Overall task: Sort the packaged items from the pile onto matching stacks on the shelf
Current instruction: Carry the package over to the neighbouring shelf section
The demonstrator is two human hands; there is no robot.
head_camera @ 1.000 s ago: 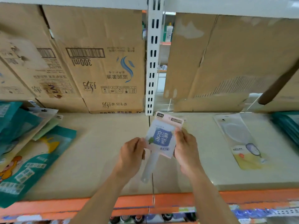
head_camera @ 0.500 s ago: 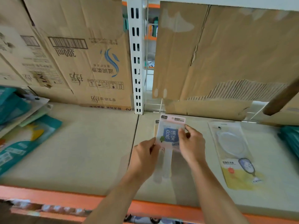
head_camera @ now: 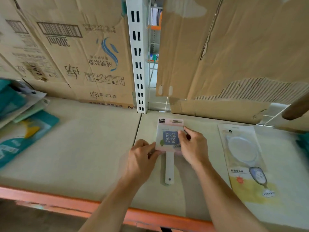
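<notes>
A small packaged hand fan (head_camera: 169, 133), with a pink card, a blue label and a white handle, lies flat on the beige shelf (head_camera: 93, 148) just right of the white upright. My left hand (head_camera: 142, 158) pinches its lower left edge. My right hand (head_camera: 194, 146) pinches its right edge, thumb on the label. A second matching pack seems to lie under it, but I cannot tell for sure. A larger clear pack with a round white fan and a yellow bottom (head_camera: 247, 163) lies to the right, apart from my hands.
A pile of teal and white packs (head_camera: 21, 124) lies at the far left of the shelf. Flattened cardboard boxes (head_camera: 75, 52) line the back. The slotted white upright (head_camera: 138, 64) stands at mid-back. An orange beam (head_camera: 150, 220) marks the front edge. More teal packs (head_camera: 303, 144) sit at far right.
Both hands carried the small fan pack away from me and down until it lay flat on the shelf. The view shifted to the right and closer.
</notes>
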